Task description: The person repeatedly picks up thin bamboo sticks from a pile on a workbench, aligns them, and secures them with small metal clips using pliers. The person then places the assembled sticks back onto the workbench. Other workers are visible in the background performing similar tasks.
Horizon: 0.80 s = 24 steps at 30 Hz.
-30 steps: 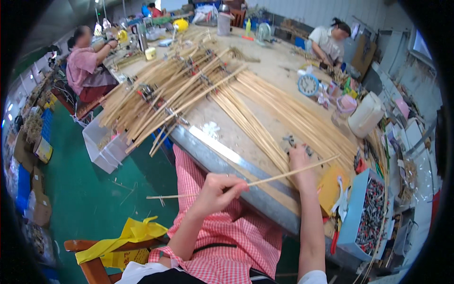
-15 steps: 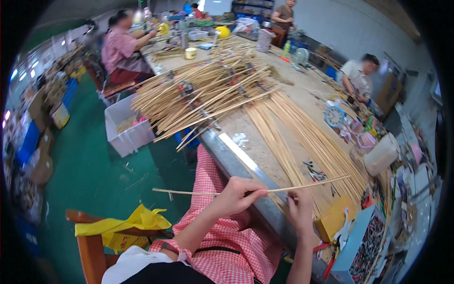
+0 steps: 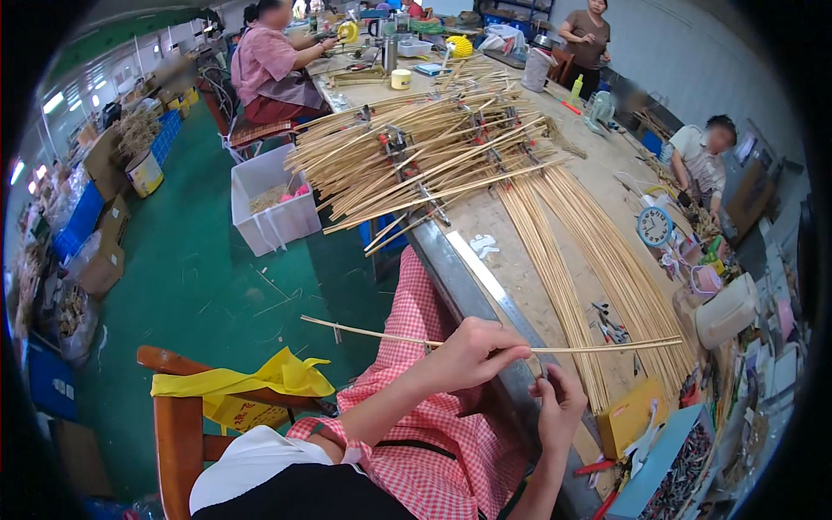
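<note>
My left hand (image 3: 482, 354) is closed in a pinch on a small bunch of thin straw-coloured sticks (image 3: 620, 347), held crosswise over my lap and the table edge. Just below their right part, my right hand (image 3: 560, 407) has its fingertips drawn together. A short thin strand seems to hang from the sticks to those fingertips, too small to name. Long matching sticks (image 3: 598, 251) lie in rows on the table. A big heap of sticks (image 3: 433, 156), bundled with dark and red ties, sits farther up. Several small dark ties (image 3: 610, 325) lie near the rows.
A metal ruler (image 3: 485, 269) lies along the table edge. At right are a yellow box (image 3: 633, 416), red-handled pliers (image 3: 594, 467) and a light-blue box (image 3: 663, 459) of small dark pieces. A white bin (image 3: 276, 212) stands on the floor. Co-workers sit and stand around the table.
The view has shifted, so the scene sits farther right. My right hand has dropped slightly away from the sticks. My left hand keeps its pinch on them.
</note>
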Motion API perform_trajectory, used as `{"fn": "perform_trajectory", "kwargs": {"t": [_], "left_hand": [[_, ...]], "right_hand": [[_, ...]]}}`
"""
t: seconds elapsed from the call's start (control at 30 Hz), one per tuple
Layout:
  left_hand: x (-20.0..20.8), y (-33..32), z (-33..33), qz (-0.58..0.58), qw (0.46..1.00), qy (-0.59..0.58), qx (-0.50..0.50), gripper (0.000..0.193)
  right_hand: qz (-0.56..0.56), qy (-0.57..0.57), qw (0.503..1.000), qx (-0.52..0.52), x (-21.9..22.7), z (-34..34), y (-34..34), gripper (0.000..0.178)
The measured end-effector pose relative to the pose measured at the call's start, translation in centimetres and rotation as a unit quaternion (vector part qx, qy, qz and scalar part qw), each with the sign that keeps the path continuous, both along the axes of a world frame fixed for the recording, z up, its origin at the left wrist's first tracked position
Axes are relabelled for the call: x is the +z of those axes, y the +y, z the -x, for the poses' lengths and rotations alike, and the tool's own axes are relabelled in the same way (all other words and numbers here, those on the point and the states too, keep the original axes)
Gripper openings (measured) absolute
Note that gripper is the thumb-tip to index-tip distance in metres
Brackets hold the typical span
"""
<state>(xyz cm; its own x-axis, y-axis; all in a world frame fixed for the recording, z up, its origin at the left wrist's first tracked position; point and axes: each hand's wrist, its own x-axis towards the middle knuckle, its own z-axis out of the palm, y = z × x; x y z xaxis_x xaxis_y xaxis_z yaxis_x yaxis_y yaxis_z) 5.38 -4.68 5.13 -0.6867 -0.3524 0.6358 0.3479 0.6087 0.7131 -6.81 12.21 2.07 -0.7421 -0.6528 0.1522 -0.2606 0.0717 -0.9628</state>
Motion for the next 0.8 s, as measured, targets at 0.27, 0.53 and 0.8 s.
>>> {"fn": "perform_trajectory", "kwargs": {"t": [0.27,0.53,0.8], "left_hand": [[-0.2,0.2,0.3,0.002,1.000,0.015,0.005,0.007],[0.3,0.6,0.4,0.016,0.998,0.030,0.045,0.004],[-0.2,0.7,1.0,0.014,0.999,-0.003,0.029,0.004]], "right_hand": [[0.122,-0.112,0.986,0.030,0.5,-1.7,-0.4,0.024],[0.164,-0.082,0.983,0.012,1.3,-2.8,-0.9,0.023],[0.171,-0.091,0.981,0.010,1.5,-3.2,-1.4,0.023]]}}
